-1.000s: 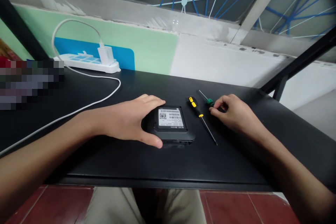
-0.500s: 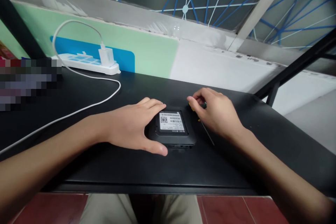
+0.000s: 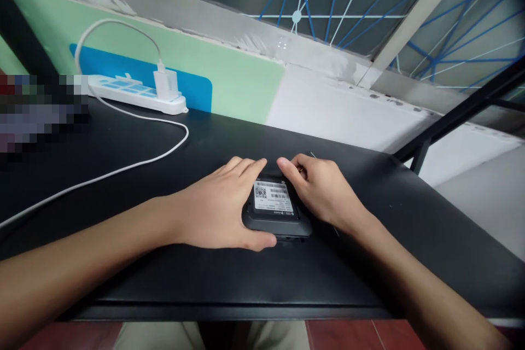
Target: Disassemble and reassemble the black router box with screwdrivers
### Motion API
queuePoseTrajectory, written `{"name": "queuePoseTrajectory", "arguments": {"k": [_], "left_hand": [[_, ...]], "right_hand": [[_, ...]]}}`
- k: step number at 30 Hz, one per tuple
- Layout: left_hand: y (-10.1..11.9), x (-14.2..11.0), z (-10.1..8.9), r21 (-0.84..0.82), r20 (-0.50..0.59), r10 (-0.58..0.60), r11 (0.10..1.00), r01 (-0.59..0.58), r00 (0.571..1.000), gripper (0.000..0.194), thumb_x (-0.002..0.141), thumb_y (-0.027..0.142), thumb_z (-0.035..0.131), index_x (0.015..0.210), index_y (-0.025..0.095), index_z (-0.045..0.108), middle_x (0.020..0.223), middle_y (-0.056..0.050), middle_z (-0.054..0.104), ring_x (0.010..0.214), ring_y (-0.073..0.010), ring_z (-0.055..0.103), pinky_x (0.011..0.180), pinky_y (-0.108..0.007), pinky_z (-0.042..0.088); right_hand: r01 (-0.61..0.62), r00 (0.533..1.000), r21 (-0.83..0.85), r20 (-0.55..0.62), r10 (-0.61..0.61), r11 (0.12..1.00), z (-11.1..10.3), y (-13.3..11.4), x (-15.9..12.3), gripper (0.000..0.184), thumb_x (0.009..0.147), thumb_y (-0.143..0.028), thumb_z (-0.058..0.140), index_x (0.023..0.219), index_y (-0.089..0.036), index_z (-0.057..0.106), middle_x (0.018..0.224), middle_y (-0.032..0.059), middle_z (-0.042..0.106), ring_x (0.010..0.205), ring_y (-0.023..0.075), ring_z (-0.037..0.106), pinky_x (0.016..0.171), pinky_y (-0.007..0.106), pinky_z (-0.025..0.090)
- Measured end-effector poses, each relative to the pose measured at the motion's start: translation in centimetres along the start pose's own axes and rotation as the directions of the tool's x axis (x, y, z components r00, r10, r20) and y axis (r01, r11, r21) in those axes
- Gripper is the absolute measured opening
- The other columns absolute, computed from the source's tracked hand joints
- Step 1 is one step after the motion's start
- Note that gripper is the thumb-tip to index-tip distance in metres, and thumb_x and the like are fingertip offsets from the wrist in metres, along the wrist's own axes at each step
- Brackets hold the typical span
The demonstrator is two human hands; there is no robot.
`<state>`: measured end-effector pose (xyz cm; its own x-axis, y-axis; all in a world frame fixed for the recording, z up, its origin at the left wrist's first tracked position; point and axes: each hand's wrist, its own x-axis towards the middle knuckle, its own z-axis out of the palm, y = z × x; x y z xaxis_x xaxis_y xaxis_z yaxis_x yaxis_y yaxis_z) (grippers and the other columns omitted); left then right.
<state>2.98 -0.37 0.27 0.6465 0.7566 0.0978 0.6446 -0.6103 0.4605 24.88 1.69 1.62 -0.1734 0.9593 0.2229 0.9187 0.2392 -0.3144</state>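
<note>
1. Moderate, diffuse light; the white wall [image 3: 328,104] is brightest.
2. Soft shadow darkens the tabletop [image 3: 229,136] beside the right forearm [image 3: 410,268].
3. Edges stretch and blur; upper-right corner nearly black.
4. Pixelated patch [image 3: 33,115] at left; label [image 3: 274,197] print soft.

My left hand [image 3: 221,205] hides one side of the black device [image 3: 280,225], whose label [image 3: 274,197] is too small to read. My right hand [image 3: 322,186] covers whatever its curled fingers enclose. Pixelation obscures the left-edge clutter [image 3: 35,115].

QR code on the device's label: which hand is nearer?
Left. The left hand is around the device from its left, just beside the QR code; the right hand is beyond the upper right corner of the label.
</note>
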Motion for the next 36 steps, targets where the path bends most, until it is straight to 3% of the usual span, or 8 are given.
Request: {"name": "queuePoseTrajectory", "arguments": {"k": [3,7,13,22,30,36], "left_hand": [[-0.1,0.1,0.2,0.002,0.011,-0.027,1.000,0.027,1.000,0.121,0.074,0.069,0.069,0.162,0.004,0.020,0.163,-0.023,0.037,0.151,-0.0410,0.031,0.122,-0.052,0.034],[-0.1,0.4,0.1,0.019,0.005,-0.028,0.999,0.028,1.000,0.123,0.071,0.066,0.073,0.162,0.001,0.022,0.160,-0.023,0.042,0.150,-0.0375,0.034,0.123,-0.047,0.033],[-0.1,0.5,0.2,0.022,0.036,-0.031,0.999,0.030,0.999,0.128,0.068,0.068,0.074,0.163,0.001,0.021,0.161,-0.023,0.040,0.151,-0.0373,0.031,0.125,-0.047,0.030],[0.1,0.4,0.1,0.022,0.099,-0.013,1.000,0.011,0.995,0.129,0.068,0.069,0.075,0.163,0.002,0.019,0.163,-0.023,0.035,0.152,-0.0398,0.027,0.124,-0.048,0.030],[0.0,0.4,0.0,0.004,0.074,0.036,0.999,-0.036,0.997,0.133,0.064,0.069,0.078,0.162,-0.001,0.021,0.155,-0.024,0.043,0.145,-0.0423,0.036,0.119,-0.051,0.036],[-0.6,0.5,0.0,0.041,0.021,0.051,0.998,-0.052,0.998,0.130,0.067,0.067,0.080,0.163,0.001,0.021,0.159,-0.024,0.040,0.149,-0.0409,0.034,0.123,-0.050,0.032]], "right_hand": [[-0.058,0.998,0.006,-0.010,0.058,0.998,-0.1,-0.2,0.1,0.052,0.096,-0.065,0.044,0.074,-0.023,0.063,0.069,0.0041,0.070,0.062,0.0175,0.058,0.064,0.032,0.039],[-0.097,0.995,0.008,-0.004,0.097,0.995,0.1,-0.3,0.4,0.054,0.096,-0.068,0.042,0.072,-0.022,0.059,0.072,0.0046,0.071,0.066,0.0180,0.059,0.066,0.032,0.039],[-0.115,0.992,-0.085,0.049,0.119,0.990,0.2,-0.4,0.8,0.068,0.096,-0.077,0.023,0.062,-0.023,0.047,0.069,0.0082,0.068,0.063,0.0194,0.056,0.066,0.034,0.038],[-0.159,0.962,-0.198,0.188,0.197,0.967,-0.2,-1.0,0.9,0.083,0.091,-0.081,0.003,0.059,-0.022,0.053,0.079,0.0192,0.072,0.083,0.0331,0.070,0.078,0.044,0.046],[-0.206,0.956,-0.112,0.189,0.224,0.972,0.0,-0.7,1.1,0.081,0.091,-0.083,0.007,0.054,-0.024,0.049,0.068,0.0139,0.067,0.070,0.0274,0.063,0.076,0.044,0.046],[-0.090,0.993,0.103,0.089,0.081,0.991,0.1,0.2,0.7,0.068,0.095,-0.078,0.026,0.071,-0.022,0.056,0.079,0.0073,0.071,0.074,0.0218,0.062,0.074,0.039,0.045]]}}
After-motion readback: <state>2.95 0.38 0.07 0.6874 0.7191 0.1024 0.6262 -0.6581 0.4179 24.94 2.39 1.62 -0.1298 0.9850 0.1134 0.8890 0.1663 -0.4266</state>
